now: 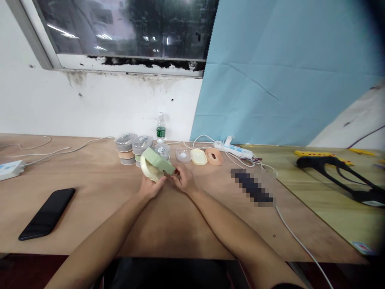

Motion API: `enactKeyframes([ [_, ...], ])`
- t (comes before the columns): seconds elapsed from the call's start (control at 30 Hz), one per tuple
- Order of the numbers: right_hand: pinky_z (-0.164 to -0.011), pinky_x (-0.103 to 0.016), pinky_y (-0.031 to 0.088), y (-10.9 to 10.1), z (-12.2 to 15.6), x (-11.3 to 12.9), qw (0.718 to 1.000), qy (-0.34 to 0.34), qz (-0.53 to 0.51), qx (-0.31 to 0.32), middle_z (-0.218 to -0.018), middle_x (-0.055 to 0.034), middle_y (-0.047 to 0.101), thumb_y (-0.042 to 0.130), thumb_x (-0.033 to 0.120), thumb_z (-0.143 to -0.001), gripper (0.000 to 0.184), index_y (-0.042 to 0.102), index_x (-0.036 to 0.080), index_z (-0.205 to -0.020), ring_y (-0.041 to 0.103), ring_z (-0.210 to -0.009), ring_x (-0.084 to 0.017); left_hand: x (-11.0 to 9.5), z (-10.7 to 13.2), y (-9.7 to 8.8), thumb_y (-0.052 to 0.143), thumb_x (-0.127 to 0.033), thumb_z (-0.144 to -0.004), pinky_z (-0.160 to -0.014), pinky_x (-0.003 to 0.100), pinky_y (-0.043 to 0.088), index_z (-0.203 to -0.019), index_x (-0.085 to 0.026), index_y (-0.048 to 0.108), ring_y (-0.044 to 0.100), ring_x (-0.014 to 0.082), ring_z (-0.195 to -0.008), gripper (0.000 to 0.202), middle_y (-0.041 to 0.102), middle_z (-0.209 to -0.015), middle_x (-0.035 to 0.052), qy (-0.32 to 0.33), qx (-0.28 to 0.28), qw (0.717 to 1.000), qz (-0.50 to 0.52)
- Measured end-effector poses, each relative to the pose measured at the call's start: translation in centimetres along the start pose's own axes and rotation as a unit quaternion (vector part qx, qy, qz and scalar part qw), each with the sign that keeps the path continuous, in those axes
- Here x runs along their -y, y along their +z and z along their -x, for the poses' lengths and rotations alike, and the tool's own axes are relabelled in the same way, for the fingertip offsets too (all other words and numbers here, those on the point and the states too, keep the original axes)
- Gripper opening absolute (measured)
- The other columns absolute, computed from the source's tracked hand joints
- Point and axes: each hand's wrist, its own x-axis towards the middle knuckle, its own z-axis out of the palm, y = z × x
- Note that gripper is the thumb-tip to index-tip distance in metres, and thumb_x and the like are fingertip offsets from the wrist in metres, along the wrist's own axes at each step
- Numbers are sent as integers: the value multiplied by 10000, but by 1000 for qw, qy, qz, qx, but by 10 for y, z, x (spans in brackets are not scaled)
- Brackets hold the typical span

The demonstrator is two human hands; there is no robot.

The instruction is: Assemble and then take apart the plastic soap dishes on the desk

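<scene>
Above the middle of the table, my left hand [151, 188] is closed on a cream plastic box piece [147, 168] from below, thumb toward its right end. A light green box piece [158, 160] leans tilted against the cream one. At its lower right end, my right hand [184, 179] has its fingers closed around the edge. Whether the two pieces are joined is hidden. To the right lie a clear lid [183, 155], a cream box part [199, 157] and an orange box part with a dark oval opening [213, 157].
Behind my hands stand stacks of small lidded boxes [125, 142] and a water bottle [161, 128]. A white power strip [234, 149] with cables lies back right, near a pixelated dark object [252, 188]. At left are a black phone [47, 214] and a white adapter [11, 169].
</scene>
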Motion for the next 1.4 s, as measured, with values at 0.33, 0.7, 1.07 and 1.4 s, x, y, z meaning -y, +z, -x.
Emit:
enactKeyframes([
  [0.33, -820, -348, 473, -75, 7, -102, 904, 272, 110, -312, -1032, -148, 614, 385, 488, -868, 494, 500, 110, -1164, 594, -917, -218, -4, -2, 3, 568, -500, -794, -1098, 485, 305, -1250, -174, 504, 402, 317, -1307, 564, 522, -1307, 154, 34, 0, 999, -19],
  [0.7, -350, -271, 378, -96, 11, -136, 742, 520, -61, -418, -476, 20, 523, 532, 502, -785, 345, 552, 178, -671, 450, -351, -133, -11, -3, 1, 585, -485, -790, -1065, 486, 330, -1256, -110, 470, 452, 323, -1243, 609, 512, -1281, 191, 42, 13, 999, -26],
  [1.07, -546, -306, 483, -101, 17, -153, 737, 518, 59, -430, -509, 3, 537, 546, 377, -739, 234, 514, 204, -584, 563, -563, -190, -12, -2, 2, 583, -486, -789, -1027, 489, 364, -1271, -106, 431, 465, 322, -1198, 632, 506, -1251, 186, 27, 21, 999, -35],
  [1.4, -1004, -496, 300, -90, 22, -153, 856, 405, 220, -235, -1172, -141, 578, 585, 403, -724, 425, 609, 183, -1088, 438, -1141, -293, -13, -3, 1, 588, -479, -790, -1008, 491, 387, -1240, -115, 459, 490, 314, -1179, 592, 520, -1246, 180, 36, 30, 999, -26],
])
